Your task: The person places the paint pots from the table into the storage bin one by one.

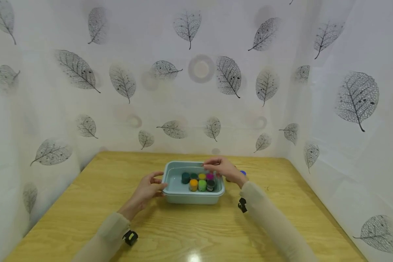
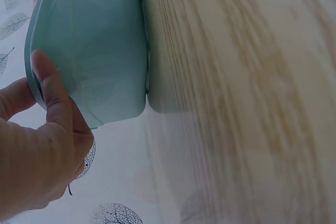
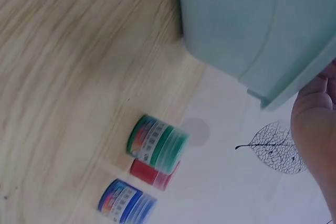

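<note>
A pale blue-green plastic tub [image 1: 193, 199] stands on the wooden table. My left hand [image 1: 149, 187] grips its left rim, with fingers on both sides of the edge in the left wrist view. Several small paint jars sit inside, among them an orange jar [image 1: 193, 185], a light green jar [image 1: 202, 185], a yellow jar [image 1: 201, 177] and a magenta jar [image 1: 210, 177]. Over the tub's far right part is my right hand [image 1: 224, 169], fingers loosely bent and no jar visible in them. Its fingertips are hidden behind the rim in the right wrist view.
Right of the tub stand a green paint jar [image 3: 157, 144], a red jar [image 3: 154, 174] and a blue jar [image 3: 126, 203], partly hidden by my right hand in the head view. A leaf-print curtain [image 1: 196, 105] surrounds the back and sides of the table [image 1: 183, 233].
</note>
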{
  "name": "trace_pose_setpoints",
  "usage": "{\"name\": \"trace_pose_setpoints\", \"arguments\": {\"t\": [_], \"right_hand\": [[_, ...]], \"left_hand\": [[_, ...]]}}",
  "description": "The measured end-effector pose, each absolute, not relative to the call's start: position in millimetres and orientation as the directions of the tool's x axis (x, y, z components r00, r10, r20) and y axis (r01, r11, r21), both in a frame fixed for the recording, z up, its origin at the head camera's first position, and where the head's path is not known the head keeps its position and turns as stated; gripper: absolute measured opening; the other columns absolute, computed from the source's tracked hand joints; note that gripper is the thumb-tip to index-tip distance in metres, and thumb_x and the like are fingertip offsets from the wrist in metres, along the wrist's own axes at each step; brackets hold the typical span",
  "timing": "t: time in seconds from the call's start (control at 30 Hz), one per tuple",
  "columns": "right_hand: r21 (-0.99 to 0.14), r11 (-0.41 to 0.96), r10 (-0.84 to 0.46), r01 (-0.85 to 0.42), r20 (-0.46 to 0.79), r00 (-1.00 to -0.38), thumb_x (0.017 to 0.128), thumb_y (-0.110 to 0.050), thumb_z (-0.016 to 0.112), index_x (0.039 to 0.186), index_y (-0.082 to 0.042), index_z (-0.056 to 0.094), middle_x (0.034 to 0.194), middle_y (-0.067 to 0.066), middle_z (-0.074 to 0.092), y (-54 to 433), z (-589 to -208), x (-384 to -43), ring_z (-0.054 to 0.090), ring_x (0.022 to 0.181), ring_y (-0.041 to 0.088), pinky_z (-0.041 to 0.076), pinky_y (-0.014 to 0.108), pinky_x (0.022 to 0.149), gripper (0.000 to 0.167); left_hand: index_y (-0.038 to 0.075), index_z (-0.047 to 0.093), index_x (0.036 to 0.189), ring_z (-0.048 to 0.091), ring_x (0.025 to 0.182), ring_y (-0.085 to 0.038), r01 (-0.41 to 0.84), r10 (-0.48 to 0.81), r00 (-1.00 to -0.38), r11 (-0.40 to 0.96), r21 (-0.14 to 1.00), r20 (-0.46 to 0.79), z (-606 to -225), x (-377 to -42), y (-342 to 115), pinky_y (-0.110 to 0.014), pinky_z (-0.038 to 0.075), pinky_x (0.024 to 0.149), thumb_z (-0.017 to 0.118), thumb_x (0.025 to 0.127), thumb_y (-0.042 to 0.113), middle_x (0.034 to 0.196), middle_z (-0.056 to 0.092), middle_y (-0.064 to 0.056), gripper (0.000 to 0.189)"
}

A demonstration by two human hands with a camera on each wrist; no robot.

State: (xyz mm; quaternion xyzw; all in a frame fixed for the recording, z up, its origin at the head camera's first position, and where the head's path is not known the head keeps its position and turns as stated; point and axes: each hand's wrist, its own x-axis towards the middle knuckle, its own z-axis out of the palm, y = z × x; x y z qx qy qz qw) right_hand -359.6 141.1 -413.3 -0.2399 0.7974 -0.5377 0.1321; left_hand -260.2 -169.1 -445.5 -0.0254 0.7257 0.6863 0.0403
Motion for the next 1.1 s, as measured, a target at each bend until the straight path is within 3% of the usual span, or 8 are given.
{"name": "trace_pose_setpoints", "arguments": {"t": [0.2, 0.5, 0.6, 0.8, 0.93, 1.1], "right_hand": [[-0.926, 0.297, -0.479, -0.235, 0.068, -0.875, 0.095, -0.027, 0.066, 0.122, 0.001, 0.065, 0.107, 0.033, 0.062, 154, -419, -364, 0.052, 0.065, 0.015, 0.048, 0.026, 0.049, 0.040], [-0.936, 0.279, -0.391, -0.214, 0.093, -0.916, 0.095, -0.025, 0.066, 0.122, 0.003, 0.063, 0.102, 0.016, 0.070, 177, -423, -370, 0.063, 0.081, 0.015, 0.057, 0.026, 0.061, 0.040], [-0.935, 0.293, -0.368, -0.201, 0.083, -0.926, 0.095, -0.026, 0.066, 0.123, 0.001, 0.064, 0.108, 0.017, 0.070, 189, -419, -368, 0.065, 0.086, 0.021, 0.059, 0.032, 0.070, 0.038], [-0.926, 0.331, -0.340, -0.183, 0.064, -0.938, 0.094, -0.031, 0.067, 0.123, -0.004, 0.064, 0.106, 0.003, 0.071, 215, -424, -374, 0.065, 0.100, 0.033, 0.056, 0.049, 0.089, 0.040], [-0.924, 0.347, -0.346, -0.164, 0.036, -0.938, 0.094, -0.029, 0.067, 0.124, -0.004, 0.063, 0.110, 0.014, 0.070, 227, -426, -375, 0.061, 0.107, 0.044, 0.055, 0.049, 0.087, 0.038], [-0.913, 0.372, -0.374, -0.169, 0.020, -0.927, 0.095, -0.021, 0.066, 0.126, -0.001, 0.061, 0.120, 0.022, 0.066, 237, -429, -376, 0.064, 0.110, 0.036, 0.055, 0.049, 0.088, 0.037]], "left_hand": [[0.002, 0.043, 0.143, 0.064, 0.074, -0.020, -0.085, 0.032, -0.996, 0.059, 0.995, -0.087, -445, -261, -171, -0.037, 0.062, 0.071, 0.066, 0.090, 0.000, 0.108, 0.056, -0.018, 0.057], [-0.001, 0.038, 0.145, 0.062, 0.073, -0.017, -0.077, 0.055, -0.995, 0.051, 0.996, -0.080, -439, -256, -174, -0.036, 0.062, 0.070, 0.064, 0.092, -0.002, 0.106, 0.054, -0.016, 0.059], [-0.001, 0.037, 0.146, 0.062, 0.075, -0.018, -0.088, 0.059, -0.994, 0.050, 0.995, -0.091, -439, -255, -173, -0.038, 0.062, 0.072, 0.064, 0.092, -0.001, 0.108, 0.054, -0.017, 0.060], [0.000, 0.038, 0.145, 0.063, 0.077, -0.020, -0.088, 0.066, -0.994, 0.048, 0.995, -0.091, -440, -257, -172, -0.037, 0.062, 0.072, 0.065, 0.091, 0.000, 0.109, 0.054, -0.017, 0.061], [0.000, 0.039, 0.145, 0.063, 0.077, -0.020, -0.084, 0.063, -0.994, 0.049, 0.995, -0.087, -440, -257, -171, -0.035, 0.062, 0.070, 0.065, 0.091, -0.001, 0.108, 0.054, -0.016, 0.060], [0.000, 0.039, 0.145, 0.063, 0.077, -0.020, -0.091, 0.057, -0.994, 0.054, 0.994, -0.094, -440, -258, -170, -0.035, 0.062, 0.071, 0.065, 0.091, -0.001, 0.110, 0.054, -0.018, 0.060]]}}
